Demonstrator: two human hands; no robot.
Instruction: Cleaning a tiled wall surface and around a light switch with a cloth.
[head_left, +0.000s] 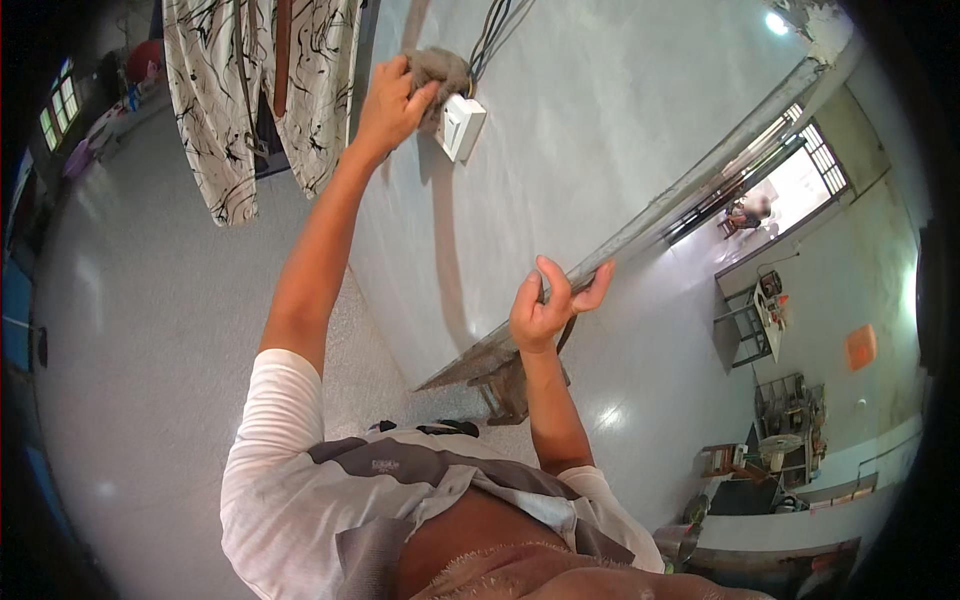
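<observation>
My left hand (390, 109) is closed on a grey-brown cloth (442, 71), bunched against the pale grey wall panel (525, 165). Just below the cloth sits a white wall switch box (461, 127); several dark wires (491, 34) run upward from it. Lower and to the right, my right hand (551, 304) grips the rough bare edge of the wall (645, 214), its fingers on both sides of that edge. Part of the edge is hidden behind this hand.
Patterned curtains (214, 120) hang at upper left, near my left arm. Under the wall's lower end stands a wooden stool (506, 390). Beyond the edge are a table (757, 326), cluttered shelves (791, 420), and a seated person (742, 214) near a bright doorway.
</observation>
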